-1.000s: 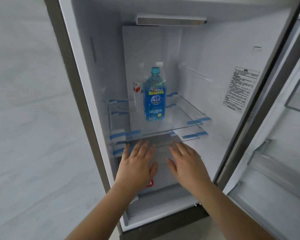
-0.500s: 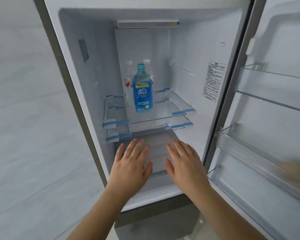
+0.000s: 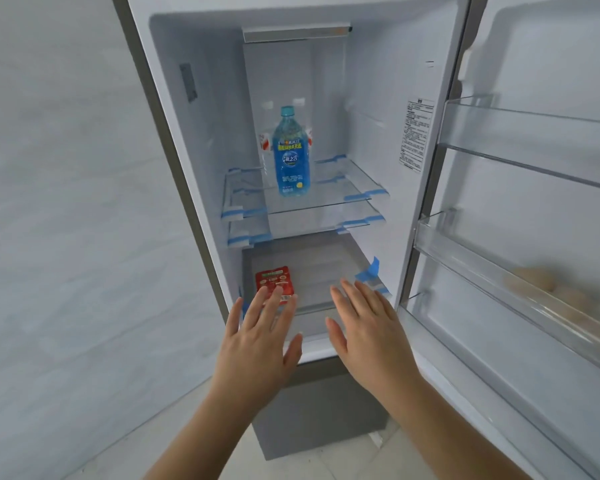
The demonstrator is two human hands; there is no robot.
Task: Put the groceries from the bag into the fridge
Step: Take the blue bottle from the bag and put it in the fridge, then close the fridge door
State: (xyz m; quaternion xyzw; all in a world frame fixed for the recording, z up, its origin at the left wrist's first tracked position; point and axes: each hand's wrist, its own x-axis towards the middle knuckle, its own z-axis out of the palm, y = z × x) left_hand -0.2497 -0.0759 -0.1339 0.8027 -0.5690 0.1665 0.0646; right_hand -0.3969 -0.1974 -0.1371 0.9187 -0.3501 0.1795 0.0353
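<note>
White plastic lines the inside of the fridge (image 3: 378, 98), and its door (image 3: 551, 64) hangs wide open on the right side. A blue bottle (image 3: 291, 154) stands up straight on the top glass shelf (image 3: 343, 199) of the fridge, near the middle. Behind the blue bottle are two clear bottles (image 3: 264, 143) with red and white labels, close to the back wall of the fridge. They are mostly hidden. A second glass shelf (image 3: 309, 221) sits just under the top one, with blue tape (image 3: 364, 195) on the corners of both.

Lower down in the fridge, a red packet (image 3: 273, 278) lies flat on the left part of the bottom shelf (image 3: 326, 271). Writing on the packet is too small to read.

The left hand (image 3: 260, 337) is held out in front of the bottom part of the fridge, with its fingers straight and spread. It holds nothing. Its fingertips cover the front edge of the red packet, but whether they touch it is not clear. The right hand (image 3: 368, 330) is just beside it, in front of the bottom shelf, flat with the fingers straight. It holds nothing too.

On the fridge door there are clear bins (image 3: 499, 133). In the lower door bin (image 3: 482, 268) sit some pale round things (image 3: 541, 282), blurry behind the plastic. A paper label (image 3: 417, 133) with small print is stuck on the right inside wall of the fridge. A grey wall (image 3: 66, 202) is left of the fridge.
</note>
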